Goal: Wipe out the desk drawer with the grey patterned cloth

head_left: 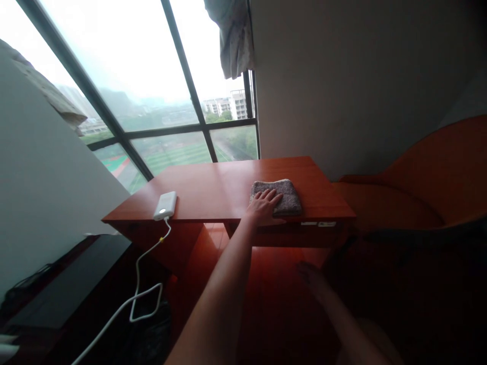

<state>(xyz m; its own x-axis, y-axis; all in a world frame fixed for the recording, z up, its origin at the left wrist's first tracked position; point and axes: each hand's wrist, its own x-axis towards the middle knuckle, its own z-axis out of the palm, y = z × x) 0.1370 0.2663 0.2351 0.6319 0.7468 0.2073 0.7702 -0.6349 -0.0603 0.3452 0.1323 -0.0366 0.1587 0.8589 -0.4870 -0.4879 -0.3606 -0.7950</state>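
My left hand (264, 205) lies flat, fingers spread, on a folded grey-brown towel (283, 195) that rests near the front right of a reddish wooden desk (213, 190). My right hand (310, 276) hangs low in the shadow below the desk's front edge, blurred and dark; I cannot make out whether its fingers are apart or closed, and nothing shows in it.
A white power bank (165, 205) sits at the desk's front left with a white cable (140, 299) trailing down. A large window (152, 91) is behind the desk, a curtain (234, 35) above, an orange chair (429, 177) to the right, and a dark low cabinet (64, 289) at the left.
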